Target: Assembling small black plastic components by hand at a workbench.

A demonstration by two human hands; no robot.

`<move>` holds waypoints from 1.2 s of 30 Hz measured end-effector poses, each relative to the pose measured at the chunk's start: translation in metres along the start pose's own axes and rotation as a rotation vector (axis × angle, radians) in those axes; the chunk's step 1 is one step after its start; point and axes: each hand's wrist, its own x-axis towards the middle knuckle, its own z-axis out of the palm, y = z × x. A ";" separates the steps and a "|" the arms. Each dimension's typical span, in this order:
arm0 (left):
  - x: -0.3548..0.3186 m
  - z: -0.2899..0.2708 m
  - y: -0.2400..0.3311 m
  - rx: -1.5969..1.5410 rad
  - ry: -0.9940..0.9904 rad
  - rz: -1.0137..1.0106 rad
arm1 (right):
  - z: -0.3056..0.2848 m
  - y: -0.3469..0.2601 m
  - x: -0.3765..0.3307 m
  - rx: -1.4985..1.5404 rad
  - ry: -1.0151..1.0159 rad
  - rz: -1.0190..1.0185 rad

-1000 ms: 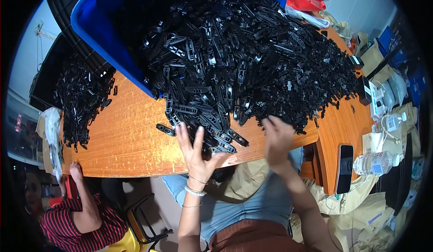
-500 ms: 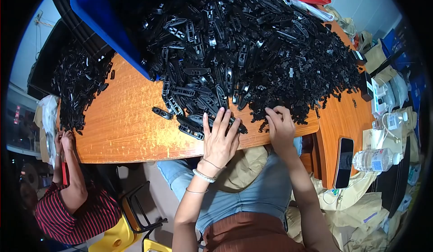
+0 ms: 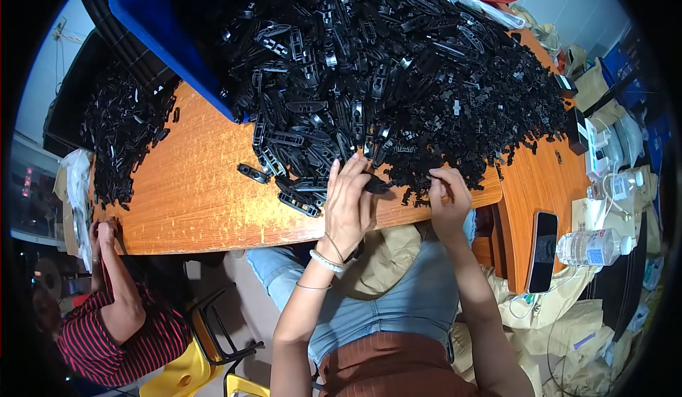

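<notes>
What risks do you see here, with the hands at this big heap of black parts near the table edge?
1. The left hand and right hand work at the foot of the heap of black plastic parts; pulling there may make pieces slide off the table edge.
2. The phone lies near another table's edge; a bump might drop it.

Pile of plastic parts [image 3: 398, 77] on the table [image 3: 192, 198], bin [image 3: 163, 34] behind-left, phone [image 3: 543, 251] right

Small assembly workshop, hand-sorting station. Wooden table [image 3: 192, 198] heaped with a great pile of black plastic parts [image 3: 398, 77] spilling from a blue bin [image 3: 163, 34]; a second, smaller pile [image 3: 121, 134] at the far left. A co-worker in a striped shirt [image 3: 106, 326] sits at the same table on a yellow chair [image 3: 185, 372].
</notes>
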 end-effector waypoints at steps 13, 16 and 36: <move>-0.023 0.002 0.040 -0.584 -0.146 -0.581 | 0.003 -0.045 0.002 0.283 -0.091 0.185; -0.020 -0.007 0.046 -0.483 -0.121 -0.507 | 0.002 -0.051 -0.002 0.044 -0.271 -0.241; -0.035 -0.031 0.045 -0.739 -0.009 -0.653 | 0.013 -0.084 0.004 -0.013 -0.389 -0.406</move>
